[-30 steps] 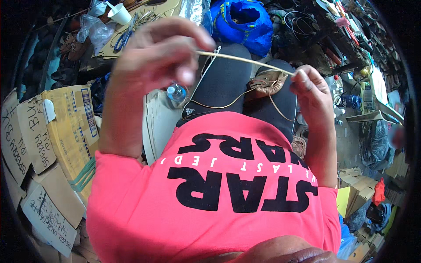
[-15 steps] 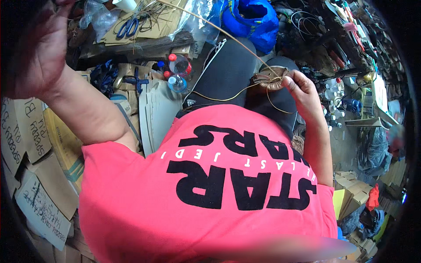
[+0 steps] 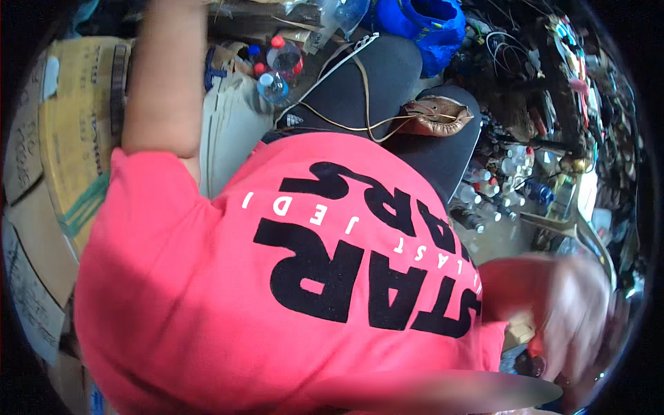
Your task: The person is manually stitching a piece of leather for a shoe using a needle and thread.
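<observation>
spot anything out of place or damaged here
Mildly odd: the lace trails in slack loops over the left thigh, running to the leather piece, which lies untouched on the right thigh. It looks untidy and loose. No clear spill or damage shows.

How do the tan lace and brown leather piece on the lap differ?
Shape: the tan lace is long and thin; the brown leather piece is broad and cupped, with puckering.
Pose: the lace loops loosely over the left trouser leg; the leather piece sits compactly on the right trouser leg.
Shared: both rest on dark fabric.
</observation>
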Motion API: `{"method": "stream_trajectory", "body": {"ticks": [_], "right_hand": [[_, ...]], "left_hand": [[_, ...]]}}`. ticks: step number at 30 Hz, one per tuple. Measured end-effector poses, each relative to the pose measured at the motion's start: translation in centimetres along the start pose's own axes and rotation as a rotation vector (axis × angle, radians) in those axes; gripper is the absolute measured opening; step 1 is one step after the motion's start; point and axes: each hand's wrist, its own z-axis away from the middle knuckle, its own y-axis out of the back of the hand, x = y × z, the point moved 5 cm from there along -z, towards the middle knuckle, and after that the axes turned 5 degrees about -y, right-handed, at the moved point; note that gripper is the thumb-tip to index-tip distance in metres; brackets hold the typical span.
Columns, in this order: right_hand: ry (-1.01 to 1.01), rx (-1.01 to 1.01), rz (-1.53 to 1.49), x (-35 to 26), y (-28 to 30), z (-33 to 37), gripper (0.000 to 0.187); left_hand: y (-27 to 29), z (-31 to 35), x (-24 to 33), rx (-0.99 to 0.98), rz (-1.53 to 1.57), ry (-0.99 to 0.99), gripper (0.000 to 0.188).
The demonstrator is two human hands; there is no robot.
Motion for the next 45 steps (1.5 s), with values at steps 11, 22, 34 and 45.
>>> {"method": "stream_trajectory", "body": {"ticks": [11,22,34,45], "right_hand": [[-0.441,-0.046,1.644,9.0,4.3,-7.5,0.032],[-0.486,-0.034,1.646,9.1,5.4,-6.9,0.038],[-0.604,0.231,2.144,6.3,7.7,-4.3,0.048],[-1.295,0.905,2.64,-2.1,14.6,12.1,0.043]], "left_hand": [[-22.6,11.1,-4.9,-0.536,-0.189,0.337,0.032],[-25.9,11.4,-2.9,-0.595,0.189,0.508,0.014],[-27.6,10.4,-2.7,-0.644,0.168,0.351,0.017],[-27.4,11.0,-2.2,-0.638,0.115,0.286,0.016]]}}
